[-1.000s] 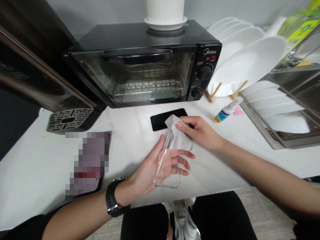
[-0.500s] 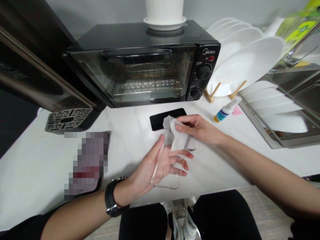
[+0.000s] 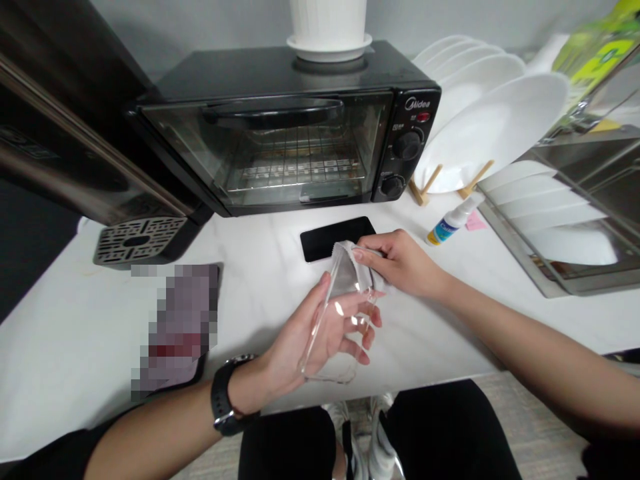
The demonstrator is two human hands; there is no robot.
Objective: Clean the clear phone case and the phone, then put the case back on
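Observation:
A clear phone case (image 3: 336,333) lies tilted across the palm of my left hand (image 3: 320,327), its edge held between thumb and fingers. My right hand (image 3: 403,263) pinches a thin grey-white cloth (image 3: 345,267) against the case's upper end, the cloth folded over its edge. Just behind the hands, a black phone (image 3: 320,239) rests flat on the white counter, its near right corner partly hidden by my right hand. Near my left forearm lies a second phone-shaped object (image 3: 183,320), its surface pixelated.
A black toaster oven (image 3: 290,147) stands at the back with a white pot (image 3: 329,27) on top. To the right are a spray bottle (image 3: 450,223), white plates (image 3: 500,127) in a wooden rack and a sink (image 3: 565,283). A dark machine with a drip tray (image 3: 140,240) stands left.
My right hand has shifted slightly right and down with the cloth, which is now folded more over the case's top edge. The case has tilted a little in my left hand.

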